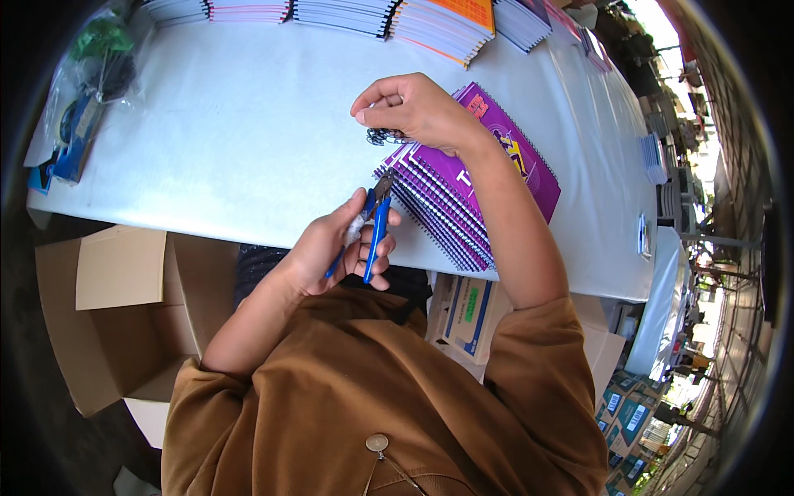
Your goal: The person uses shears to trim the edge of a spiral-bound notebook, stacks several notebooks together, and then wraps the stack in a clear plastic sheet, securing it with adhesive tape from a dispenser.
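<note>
My left hand (327, 248) is closed around a pair of side cutters (379, 217) with blue handles, their dark jaws pointing up and away from me. A crumpled white wrap (354, 231) shows on one handle. The jaws are at the near-left corner of a fanned stack of purple spiral-bound notebooks (451, 178). Over the far end of that stack my right hand (413, 107) has thumb and fingertips pinched together; what is between them is too small to make out. Black curly coil pieces (385, 136) show just under its fingers, and I cannot tell whether they are held or lie on the table.
A white-covered table (223, 140) spreads before me. Stacks of bound books (438, 29) line its far edge. At the far left lie a clear plastic bag (103, 62) and a blue item (76, 136). An open cardboard box (124, 331) stands below, left; another carton (467, 314) is below, right.
</note>
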